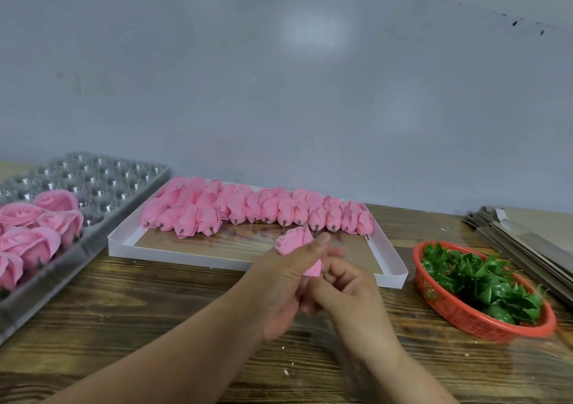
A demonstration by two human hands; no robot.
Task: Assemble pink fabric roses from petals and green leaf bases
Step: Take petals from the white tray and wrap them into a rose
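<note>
Head view: both hands on one pink rosebud [296, 242], mid-assembly.
Left hand [286, 282] grips the bud above the wooden table [155, 326]; right hand [347, 282] pinches its lower end. Few finished roses [34, 233] fill the blister tray [102, 180]; many buds [254, 210] wait in the white box [235, 262]. Leaf bases [477, 279] sit in the red basket [459, 317], near right. Bare tabletop in front gives room.

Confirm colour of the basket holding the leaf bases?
Red-orange plastic mesh basket, with green leaf bases inside; seen in the head view, at the table's right.
</note>
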